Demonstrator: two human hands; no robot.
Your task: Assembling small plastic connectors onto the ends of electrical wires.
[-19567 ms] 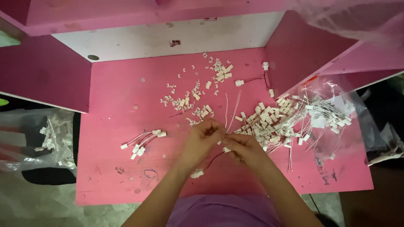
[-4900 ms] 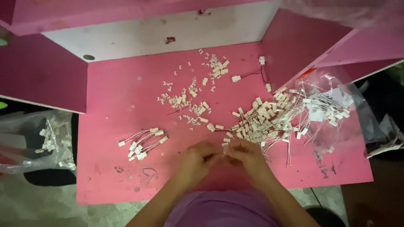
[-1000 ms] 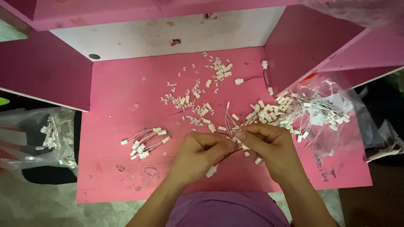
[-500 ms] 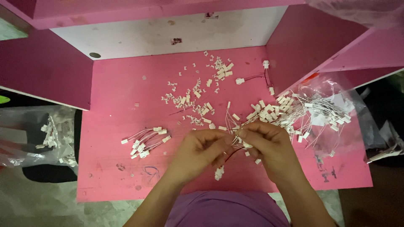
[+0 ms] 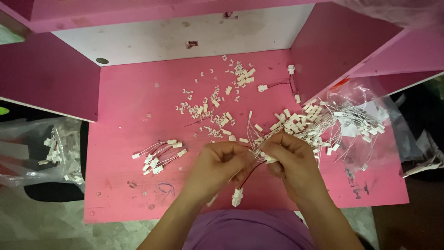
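Both hands meet over the pink table [image 5: 138, 194]: the left hand [image 5: 217, 166] and right hand [image 5: 291, 162] each seem to have their grip clamped on a thin red wire [image 5: 252, 172], though the fingers hide the contact. Its white connector [image 5: 237, 197] dangles free below and could snag or pull off if the hands tug apart, and the loose connector pile [image 5: 305, 122] just beside the right hand could scatter at a brush

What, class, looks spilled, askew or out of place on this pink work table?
Small white connector housings lie strewn loose across the pink table. The wired pile spills from an open clear bag. By contrast, the bundle beside the left hand lies together.

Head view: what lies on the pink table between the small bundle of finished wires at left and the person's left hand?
Nothing: between the wire bundle and the left hand, the head view shows only bare pink table.
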